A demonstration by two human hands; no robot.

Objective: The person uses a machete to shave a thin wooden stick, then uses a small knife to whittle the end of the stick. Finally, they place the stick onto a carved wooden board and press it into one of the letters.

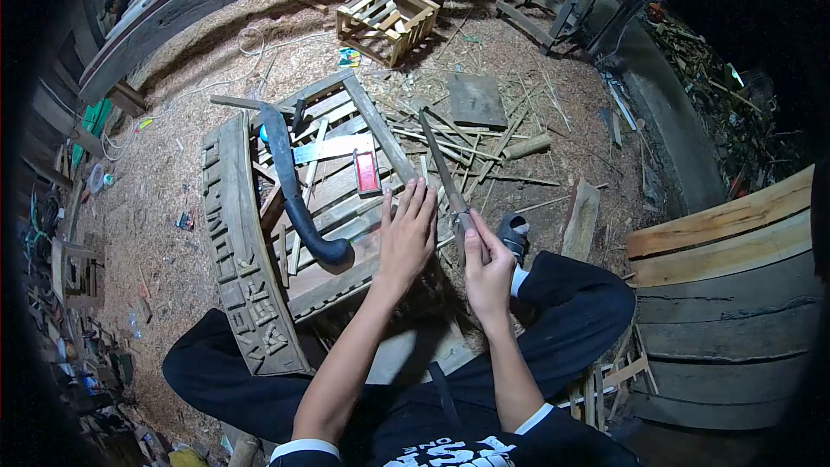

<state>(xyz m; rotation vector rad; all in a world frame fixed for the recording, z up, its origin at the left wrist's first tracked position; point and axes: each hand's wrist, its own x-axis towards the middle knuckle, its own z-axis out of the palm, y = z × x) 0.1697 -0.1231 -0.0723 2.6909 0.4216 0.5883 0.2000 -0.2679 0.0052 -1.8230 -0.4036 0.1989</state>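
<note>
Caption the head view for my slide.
Right hand gripping a long-bladed tool, left hand over a slatted wooden frame, curved black-handled tool lying across it.

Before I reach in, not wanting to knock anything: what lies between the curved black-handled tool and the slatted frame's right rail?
In the head view: a pale flat strip, a red rectangular piece and wooden slats.

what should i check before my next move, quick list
1. Right hand gripping the long-bladed tool by its handle: ok
2. Blade pointing away from the body: ok
3. Left hand pressing firmly on the slatted frame: cannot tell
4. Curved black-handled tool off the frame: not ok, lies across it
5. Red box off the frame: not ok
6. Blade sharp: cannot tell
</note>
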